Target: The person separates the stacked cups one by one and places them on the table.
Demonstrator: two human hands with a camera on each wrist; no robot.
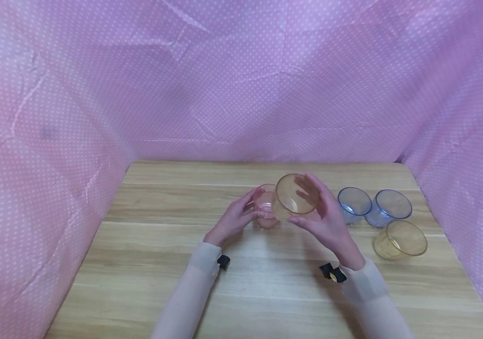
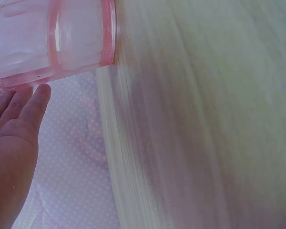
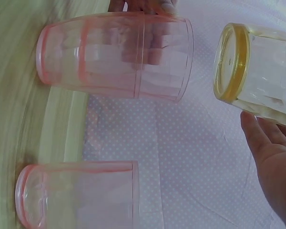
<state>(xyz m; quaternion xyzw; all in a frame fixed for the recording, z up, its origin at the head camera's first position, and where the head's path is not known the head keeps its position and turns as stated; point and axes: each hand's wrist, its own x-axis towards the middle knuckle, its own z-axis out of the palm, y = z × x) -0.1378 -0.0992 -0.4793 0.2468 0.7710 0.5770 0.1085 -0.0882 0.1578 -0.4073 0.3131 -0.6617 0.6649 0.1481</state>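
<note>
My left hand [image 1: 237, 214] curls round a stack of two nested pink cups [image 1: 267, 217] standing on the table. Its fingers touch the pink cup wall [image 2: 81, 38] in the left wrist view. Up in the air, just right of that stack, my right hand [image 1: 330, 226] grips a clear yellow cup [image 1: 290, 202] between thumb and fingers. The yellow cup's base [image 3: 231, 62] faces the rim of the nested pink cups [image 3: 109, 57], with a gap between them. A separate pink cup [image 3: 86, 195] stands nearby, mostly hidden behind my right hand in the head view.
Two blue cups [image 1: 353, 202] [image 1: 391, 207] stand on the right of the wooden table [image 1: 148, 263], with another yellow cup [image 1: 400, 240] in front of them. Pink dotted cloth [image 1: 245, 94] surrounds the table's back and sides.
</note>
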